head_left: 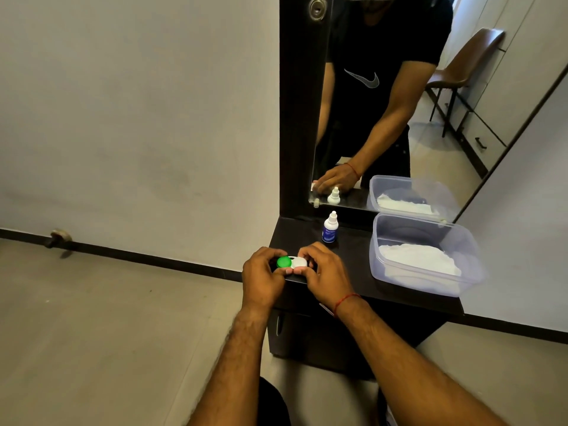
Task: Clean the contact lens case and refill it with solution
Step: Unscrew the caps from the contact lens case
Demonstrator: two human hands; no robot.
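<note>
At the front edge of a dark shelf (353, 273), one lens case (292, 263) with one green cap (283, 262) and one white cap (300, 263) is gripped at its ends by the curled left hand (261, 279) and right hand (324, 272). One small bottle (330, 231) stands behind; one clear tub (415, 283) holds white cloth (418, 258).

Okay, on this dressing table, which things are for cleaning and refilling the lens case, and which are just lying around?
For the job: lens case, held by left hand and right hand; solution bottle; probably tissue in plastic tub.
Just there: mirror; doorstop.
</note>
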